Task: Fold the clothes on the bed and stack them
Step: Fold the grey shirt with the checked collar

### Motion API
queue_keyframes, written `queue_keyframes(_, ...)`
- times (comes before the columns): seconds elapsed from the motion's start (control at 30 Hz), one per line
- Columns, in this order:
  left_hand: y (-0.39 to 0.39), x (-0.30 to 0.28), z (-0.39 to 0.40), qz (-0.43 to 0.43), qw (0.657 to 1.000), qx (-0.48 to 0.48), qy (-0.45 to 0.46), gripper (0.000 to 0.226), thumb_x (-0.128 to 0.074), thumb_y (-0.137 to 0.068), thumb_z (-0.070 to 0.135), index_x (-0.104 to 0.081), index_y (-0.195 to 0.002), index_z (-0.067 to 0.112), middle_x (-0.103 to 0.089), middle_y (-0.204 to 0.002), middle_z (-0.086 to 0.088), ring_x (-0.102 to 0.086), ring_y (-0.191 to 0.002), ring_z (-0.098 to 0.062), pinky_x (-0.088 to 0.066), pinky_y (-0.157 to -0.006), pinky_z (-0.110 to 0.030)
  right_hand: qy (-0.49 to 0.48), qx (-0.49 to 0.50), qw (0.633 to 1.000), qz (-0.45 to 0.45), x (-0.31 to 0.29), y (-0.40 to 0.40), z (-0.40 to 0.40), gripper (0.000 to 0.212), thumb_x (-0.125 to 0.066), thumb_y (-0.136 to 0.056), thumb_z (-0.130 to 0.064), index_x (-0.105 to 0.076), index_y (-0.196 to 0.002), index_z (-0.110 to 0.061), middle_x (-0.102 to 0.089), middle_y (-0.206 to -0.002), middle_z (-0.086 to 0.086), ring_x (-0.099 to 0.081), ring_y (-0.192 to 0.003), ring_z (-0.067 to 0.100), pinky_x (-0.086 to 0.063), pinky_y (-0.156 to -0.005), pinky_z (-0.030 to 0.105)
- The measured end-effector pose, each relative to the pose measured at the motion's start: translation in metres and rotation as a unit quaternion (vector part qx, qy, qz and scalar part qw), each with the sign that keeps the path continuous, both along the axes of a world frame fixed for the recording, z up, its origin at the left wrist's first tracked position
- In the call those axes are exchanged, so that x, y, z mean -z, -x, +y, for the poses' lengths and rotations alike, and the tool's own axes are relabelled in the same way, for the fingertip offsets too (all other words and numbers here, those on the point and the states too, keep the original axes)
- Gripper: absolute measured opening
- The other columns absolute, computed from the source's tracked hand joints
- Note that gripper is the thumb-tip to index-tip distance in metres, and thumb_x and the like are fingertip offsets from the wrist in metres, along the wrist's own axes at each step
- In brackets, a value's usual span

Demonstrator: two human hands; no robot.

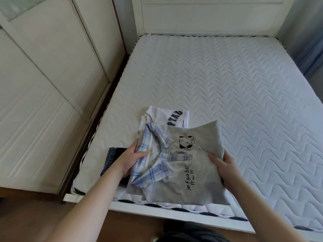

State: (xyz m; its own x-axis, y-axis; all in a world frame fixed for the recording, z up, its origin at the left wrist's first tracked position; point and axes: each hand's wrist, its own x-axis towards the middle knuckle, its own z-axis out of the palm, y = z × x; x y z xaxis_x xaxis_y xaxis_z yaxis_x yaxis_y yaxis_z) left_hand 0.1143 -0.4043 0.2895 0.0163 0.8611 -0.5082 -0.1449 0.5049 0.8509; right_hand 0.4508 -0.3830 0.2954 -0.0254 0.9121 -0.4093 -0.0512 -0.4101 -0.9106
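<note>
A folded grey shirt [197, 173] with a blue plaid collar, a black cartoon print and black lettering lies at the near left corner of the bed. My left hand [130, 159] grips its left edge at the plaid collar. My right hand [225, 166] grips its right edge, thumb on top. Behind it lies a folded white shirt [167, 116] with dark block letters. Under my left hand, a folded dark denim garment [111, 159] shows partly beneath the grey shirt.
The quilted white mattress [236, 95] stretches far and right, with a white headboard [209, 16] at the back. White wardrobe doors [43, 84] stand close along the left. Wooden floor [35, 215] lies below the white bed frame [139, 206].
</note>
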Motion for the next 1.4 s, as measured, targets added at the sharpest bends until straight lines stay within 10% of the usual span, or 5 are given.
queue_keyframes(0.67, 0.079, 0.120, 0.189, 0.072, 0.997, 0.025, 0.029, 0.064, -0.065, -0.091, 0.006, -0.041, -0.146, 0.029, -0.064, -0.129, 0.007, -0.063, -0.114, -0.013, -0.048, -0.103, -0.040, 0.064, -0.041, 0.995, -0.062, 0.108, 0.075, 0.171, 0.026, -0.064, -0.093, -0.031, -0.060, -0.112, -0.049, -0.071, -0.111, -0.012, -0.067, -0.104, 0.012, -0.054, -0.088, 0.038)
queue_keyframes(1.07, 0.126, 0.223, 0.323, 0.046, 0.999, -0.010, 0.019, 0.060, -0.058, -0.091, -0.006, -0.047, -0.135, 0.032, -0.070, -0.115, 0.004, -0.070, -0.096, -0.015, -0.057, -0.073, -0.025, 0.015, -0.028, 0.998, -0.048, 0.233, 0.120, 0.307, 0.039, -0.064, -0.094, -0.024, -0.056, -0.127, -0.041, -0.069, -0.115, -0.013, -0.067, -0.102, 0.008, -0.056, -0.071, 0.019)
queue_keyframes(1.4, 0.123, 0.317, 0.352, 0.126, 0.982, -0.078, 0.115, 0.049, -0.063, -0.093, 0.010, -0.044, -0.137, 0.017, -0.065, -0.115, -0.012, -0.065, -0.098, -0.026, -0.053, -0.090, -0.043, 0.097, -0.012, 0.980, -0.176, 0.324, 0.135, 0.361, 0.059, -0.060, -0.095, -0.034, -0.034, -0.147, -0.036, -0.067, -0.118, -0.001, -0.066, -0.100, 0.019, -0.055, -0.090, 0.042)
